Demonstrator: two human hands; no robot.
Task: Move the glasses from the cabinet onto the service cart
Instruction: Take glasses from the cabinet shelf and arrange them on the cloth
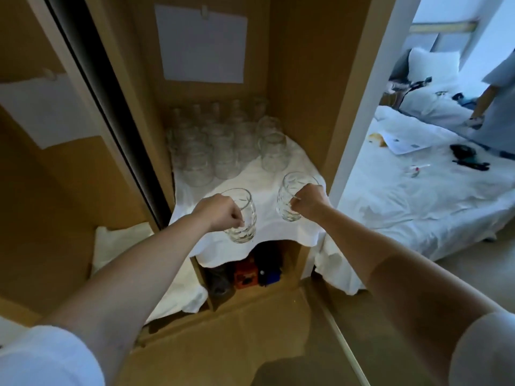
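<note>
The person wears short white sleeves of plain, soft-looking fabric. The left sleeve (41,358) fills the lower left corner, blurred by closeness. The right sleeve (487,355) shows at the lower right edge and looks greyer in shadow. Beyond both sleeves the left forearm (125,277) and right forearm (390,246) are uncovered down to the left hand (220,214) and right hand (308,200).

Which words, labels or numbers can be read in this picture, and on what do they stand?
No text can be read.
Sheet pinned in the cabinet: appears blank.
Paper on the bed: print too blurred.
Orange box at the bottom: marks too blurred.
</note>
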